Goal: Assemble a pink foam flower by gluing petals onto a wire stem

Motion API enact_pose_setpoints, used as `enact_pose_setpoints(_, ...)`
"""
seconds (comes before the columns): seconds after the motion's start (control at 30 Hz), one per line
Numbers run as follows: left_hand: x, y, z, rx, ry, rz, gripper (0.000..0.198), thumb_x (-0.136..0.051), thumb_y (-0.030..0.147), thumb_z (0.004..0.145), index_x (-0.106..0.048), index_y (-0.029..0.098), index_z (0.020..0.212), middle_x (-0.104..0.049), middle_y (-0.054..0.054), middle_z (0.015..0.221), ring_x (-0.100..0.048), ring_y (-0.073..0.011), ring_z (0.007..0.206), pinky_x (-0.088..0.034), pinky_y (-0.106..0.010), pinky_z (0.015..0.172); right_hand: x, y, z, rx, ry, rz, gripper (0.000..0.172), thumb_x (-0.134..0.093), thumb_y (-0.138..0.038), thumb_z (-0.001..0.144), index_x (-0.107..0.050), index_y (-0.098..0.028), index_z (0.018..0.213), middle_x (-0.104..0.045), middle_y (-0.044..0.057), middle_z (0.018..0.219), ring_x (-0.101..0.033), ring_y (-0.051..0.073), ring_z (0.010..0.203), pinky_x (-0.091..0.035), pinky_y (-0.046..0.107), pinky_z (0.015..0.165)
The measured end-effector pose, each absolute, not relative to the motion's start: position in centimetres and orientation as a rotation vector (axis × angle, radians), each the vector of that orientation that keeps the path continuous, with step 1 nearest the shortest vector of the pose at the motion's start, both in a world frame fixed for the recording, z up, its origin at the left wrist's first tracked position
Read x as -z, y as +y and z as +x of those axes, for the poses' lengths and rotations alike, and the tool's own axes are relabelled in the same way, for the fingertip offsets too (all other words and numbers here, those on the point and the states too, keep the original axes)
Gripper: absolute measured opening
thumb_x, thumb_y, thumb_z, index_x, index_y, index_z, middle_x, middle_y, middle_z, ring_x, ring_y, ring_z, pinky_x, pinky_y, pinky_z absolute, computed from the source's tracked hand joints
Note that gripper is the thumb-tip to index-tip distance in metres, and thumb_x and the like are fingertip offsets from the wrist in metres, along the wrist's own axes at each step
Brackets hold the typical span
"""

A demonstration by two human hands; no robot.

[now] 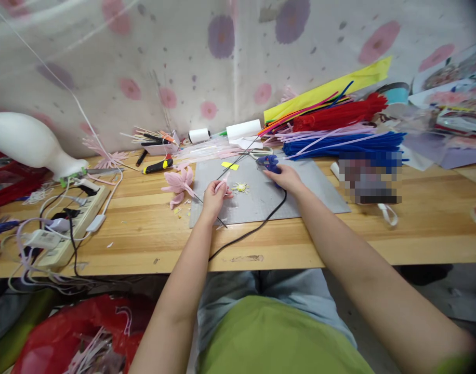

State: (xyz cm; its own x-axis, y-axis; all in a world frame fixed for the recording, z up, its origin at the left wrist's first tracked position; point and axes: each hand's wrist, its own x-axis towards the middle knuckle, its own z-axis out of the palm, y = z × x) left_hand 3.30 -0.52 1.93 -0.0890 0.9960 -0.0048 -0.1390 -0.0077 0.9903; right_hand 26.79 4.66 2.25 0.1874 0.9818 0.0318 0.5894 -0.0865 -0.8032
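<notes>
My left hand (213,200) is closed around a small pink fuzzy petal piece (222,186), over the left part of a grey board (316,192). Farther right, my right hand (288,179) has its fingers round a blue glue gun (268,162), whose black cord (261,224) curves down to the table edge. Between the hands lies a small white and yellow flower centre (241,187). A pink fuzzy flower (178,182) with a dark stem rests left of my left hand. A yellow slip (230,165) lies at the board's back.
Blue pipe cleaners (347,145) and red ones (335,114) are piled at the back right. A utility knife (158,166) lies at the back left. On the left are a power strip (82,223) with tangled cables and a white foam head (27,143). A red bag (66,337) stands below.
</notes>
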Motion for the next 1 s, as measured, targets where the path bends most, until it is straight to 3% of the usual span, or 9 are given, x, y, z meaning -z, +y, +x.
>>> enact_pose_setpoints(0.23, -1.7, -0.4, 3.2, -1.335, 1.181, 1.104, 0.027, -0.066, 0.039, 0.074, -0.051, 0.018, 0.081, -0.058, 0.002, 0.073, -0.058, -0.0094, 0.062, -0.053, -0.026, 0.061, -2.4, 3.5, 25.6, -1.134, -1.181, -1.173, 0.041, -0.069, -0.051, 0.062, -0.057, -0.019, 0.085, -0.067, 0.006, 0.089, -0.054, 0.011, 0.064, -0.041, 0.024, 0.053)
enact_pose_setpoints(0.37, -1.5, -0.4, 3.1, -1.338, 1.201, 1.095, 0.026, -0.067, 0.037, 0.074, -0.051, 0.017, 0.079, -0.058, 0.002, 0.071, -0.058, -0.0094, 0.06, -0.052, -0.026, 0.06, -2.4, 2.2, 25.0, -1.333, -1.33, -1.117, 0.042, -0.071, -0.055, 0.062, -0.059, -0.015, 0.07, -0.063, 0.004, 0.069, -0.04, 0.006, 0.047, -0.032, 0.023, 0.042)
enact_pose_setpoints(0.53, -1.3, -0.4, 3.2, -1.331, 1.233, 1.101, 0.026, -0.067, 0.037, 0.074, -0.052, 0.017, 0.079, -0.057, 0.002, 0.069, -0.057, -0.0083, 0.058, -0.052, -0.024, 0.057, -1.7, 1.8, 24.1, -1.353, -1.513, -1.158, 0.045, -0.068, -0.06, 0.065, -0.056, -0.016, 0.06, -0.049, -0.002, 0.048, -0.039, 0.007, 0.042, -0.029, 0.025, 0.042)
enact_pose_setpoints(1.0, -1.0, -0.2, 3.1, -1.296, 1.235, 1.143, 0.025, -0.066, 0.037, 0.076, -0.052, 0.017, 0.079, -0.058, 0.001, 0.071, -0.058, -0.0095, 0.057, -0.051, -0.024, 0.055, -2.2, 1.6, 23.6, -1.314, -1.556, -1.257, 0.047, -0.069, -0.061, 0.063, -0.051, -0.018, 0.057, -0.05, -0.002, 0.05, -0.04, 0.007, 0.042, -0.031, 0.025, 0.043)
